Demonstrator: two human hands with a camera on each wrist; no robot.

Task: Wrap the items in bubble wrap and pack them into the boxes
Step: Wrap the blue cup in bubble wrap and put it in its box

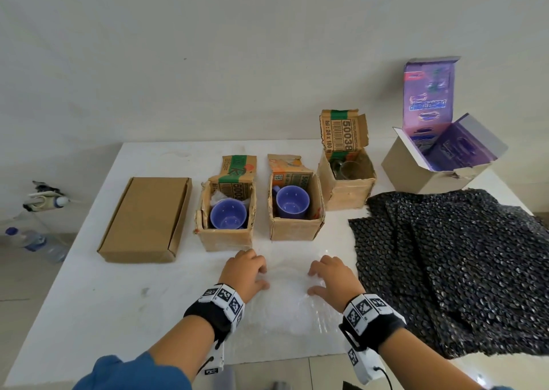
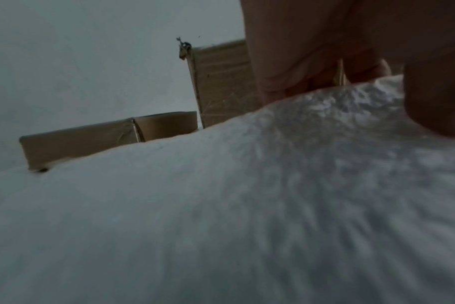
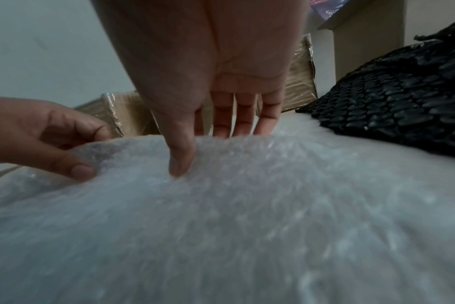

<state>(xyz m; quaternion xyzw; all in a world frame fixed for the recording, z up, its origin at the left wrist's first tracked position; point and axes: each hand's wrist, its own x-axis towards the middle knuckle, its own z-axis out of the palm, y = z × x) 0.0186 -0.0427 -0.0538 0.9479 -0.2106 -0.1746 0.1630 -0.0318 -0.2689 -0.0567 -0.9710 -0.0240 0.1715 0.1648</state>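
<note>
Bubble wrap (image 1: 285, 306), a clear sheet, lies flat on the near middle of the white table (image 1: 98, 315), directly under both hands; left hand (image 1: 246, 274) pinches its far edge between thumb and curled fingers; right hand (image 1: 332, 278) grips the same edge, thumb pressed on top, fingers behind; the edge runs left to right, so I judge folding goes toward the near side; far left, a closed flat box (image 1: 145, 217); two open boxes (image 1: 225, 211) each hold a purple cup (image 1: 228, 218), just beyond the hands, the left hand slightly nearer; one flap reads "5003"; another box (image 1: 346, 179) reads "24 x 180"; black bubble wrap (image 1: 445, 271) right
</note>
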